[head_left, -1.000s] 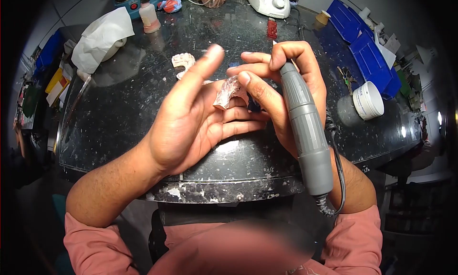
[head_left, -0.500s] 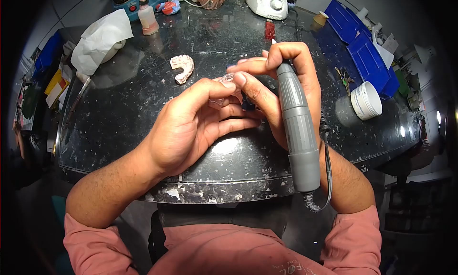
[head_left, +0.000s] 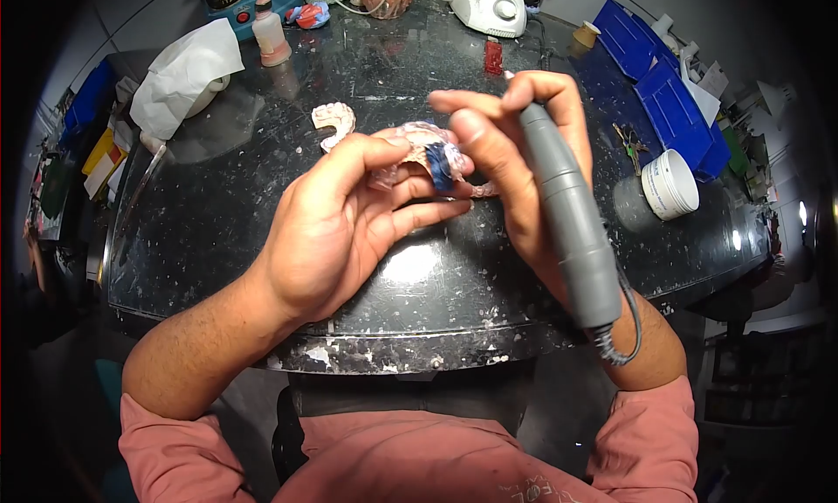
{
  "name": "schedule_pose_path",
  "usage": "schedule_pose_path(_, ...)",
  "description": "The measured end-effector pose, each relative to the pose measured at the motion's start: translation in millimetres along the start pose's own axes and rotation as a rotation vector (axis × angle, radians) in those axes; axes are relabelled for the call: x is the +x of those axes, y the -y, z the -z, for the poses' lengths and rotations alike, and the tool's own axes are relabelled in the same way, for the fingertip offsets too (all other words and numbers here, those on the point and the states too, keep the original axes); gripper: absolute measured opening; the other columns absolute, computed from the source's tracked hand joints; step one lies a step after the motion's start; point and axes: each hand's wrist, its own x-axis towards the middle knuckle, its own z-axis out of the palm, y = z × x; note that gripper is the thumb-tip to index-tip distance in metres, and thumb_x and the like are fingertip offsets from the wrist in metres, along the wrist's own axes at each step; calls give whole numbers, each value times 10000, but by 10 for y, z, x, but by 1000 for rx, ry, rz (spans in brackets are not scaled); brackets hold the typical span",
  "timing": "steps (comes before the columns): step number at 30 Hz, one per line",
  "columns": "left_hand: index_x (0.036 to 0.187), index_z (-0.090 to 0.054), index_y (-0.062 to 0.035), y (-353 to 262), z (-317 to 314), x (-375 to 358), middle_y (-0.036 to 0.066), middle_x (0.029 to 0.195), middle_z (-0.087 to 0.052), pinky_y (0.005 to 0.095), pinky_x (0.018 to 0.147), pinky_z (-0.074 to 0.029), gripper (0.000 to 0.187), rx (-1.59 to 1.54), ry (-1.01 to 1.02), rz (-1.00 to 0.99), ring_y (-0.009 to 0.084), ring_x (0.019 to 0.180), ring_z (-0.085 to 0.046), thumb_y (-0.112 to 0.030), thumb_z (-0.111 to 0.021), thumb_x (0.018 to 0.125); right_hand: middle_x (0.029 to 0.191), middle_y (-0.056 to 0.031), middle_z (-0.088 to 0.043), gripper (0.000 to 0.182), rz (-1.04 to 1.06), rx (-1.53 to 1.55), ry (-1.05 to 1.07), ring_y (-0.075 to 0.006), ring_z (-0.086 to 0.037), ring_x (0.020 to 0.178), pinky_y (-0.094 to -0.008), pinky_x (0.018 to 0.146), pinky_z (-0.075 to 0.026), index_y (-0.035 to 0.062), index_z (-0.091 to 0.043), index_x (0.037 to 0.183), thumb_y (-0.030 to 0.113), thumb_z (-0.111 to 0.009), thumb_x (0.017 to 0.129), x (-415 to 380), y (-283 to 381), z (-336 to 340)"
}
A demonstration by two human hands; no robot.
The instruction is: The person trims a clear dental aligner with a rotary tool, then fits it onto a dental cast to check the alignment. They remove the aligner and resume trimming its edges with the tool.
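Note:
My left hand pinches a clear and pinkish dental appliance between thumb and fingers. A dark blue patch shows on the appliance's right side. My right hand grips a grey rotary handpiece, its pale tip pointing away from me and its cord hanging from the rear end. The right thumb and forefinger are lifted just off the appliance. On the bench beyond my left thumb lies a horseshoe-shaped dental model, partly covered by that hand. A pale pink piece shows between my hands, mostly hidden.
The black bench is speckled with white. At the back stand a white control unit, a dropper bottle and a red block. To the right are a white tub, keys and blue trays. White cloth covers a bowl.
My right thumb and fingers have drawn away from the appliance, and the handpiece has swung slightly right. More of the appliance and its blue patch now shows.

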Motion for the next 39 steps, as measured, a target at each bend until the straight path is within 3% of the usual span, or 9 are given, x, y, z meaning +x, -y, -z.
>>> schedule_pose_path(2,1166,-536,65,-16,5,12,173,1127,-621,426,996,-459,371,-10,-33,-30,265,1072,-608,-218,-372,990,1066,-218,-662,268,3,-20,7,-196,-630,1017,-327,909,-477,88,-359,1058,64,-597,937,22,-8,72)
schedule_pose_path(3,1166,-535,66,-14,22,18,174,1121,-623,423,989,-462,373,-12,-71,-67,261,1070,-608,-220,-373,990,1056,-154,-630,356,-64,50,-31,-135,-628,928,-235,728,-527,96,-392,1042,30,-694,866,18,16,62)
schedule_pose_path(10,1181,-530,53,-9,39,8,165,1130,-621,409,982,-454,371,-7,-92,-95,223,1080,-592,-224,-375,989,1051,-126,-610,545,237,-308,64,-184,-639,1000,-298,801,-543,94,-390,1048,101,-830,727,2,-184,30)
schedule_pose_path(18,1282,-450,94,17,39,19,230,1290,-546,410,1053,-405,461,52,-133,-48,260,1159,-564,-230,-324,980,1051,-132,-662,447,93,-227,40,-166,-659,944,-297,805,-546,89,-406,1033,94,-772,779,-17,-223,55)
schedule_pose_path(23,1287,-474,38,31,45,13,133,1238,-568,402,1039,-403,380,14,-107,-135,200,1170,-535,-174,-389,983,1110,-182,-632,432,95,-165,65,-188,-589,1085,-288,902,-473,98,-346,1086,14,-701,853,3,-165,45)
schedule_pose_path(30,1392,-395,16,76,-57,13,117,1352,-464,346,1102,-277,475,185,-37,-239,175,1241,-445,-195,-368,967,944,-87,-620,290,-274,172,66,-159,-677,834,-231,716,-540,102,-387,1035,118,-651,918,5,4,30)
schedule_pose_path(34,1234,-536,14,-64,3,-29,83,1159,-593,253,900,-401,434,591,-91,-177,117,1017,-543,-326,-400,1000,932,-82,-617,301,-299,230,91,-175,-689,797,-228,689,-556,115,-377,1031,103,-651,906,35,25,95)
schedule_pose_path(35,1083,-615,4,-108,51,-8,48,972,-655,212,715,-423,448,745,-127,-165,80,794,-566,-394,-426,1002,917,-81,-618,292,-317,258,123,-165,-684,785,-241,689,-563,115,-373,1036,95,-635,909,28,41,83)
schedule_pose_path(39,946,-660,-15,-133,-61,-8,17,767,-677,172,553,-397,407,604,-168,-88,50,656,-596,-365,-459,1001,864,-92,-618,233,-379,204,195,-138,-653,717,-232,637,-545,117,-388,1051,119,-588,932,-8,30,59)
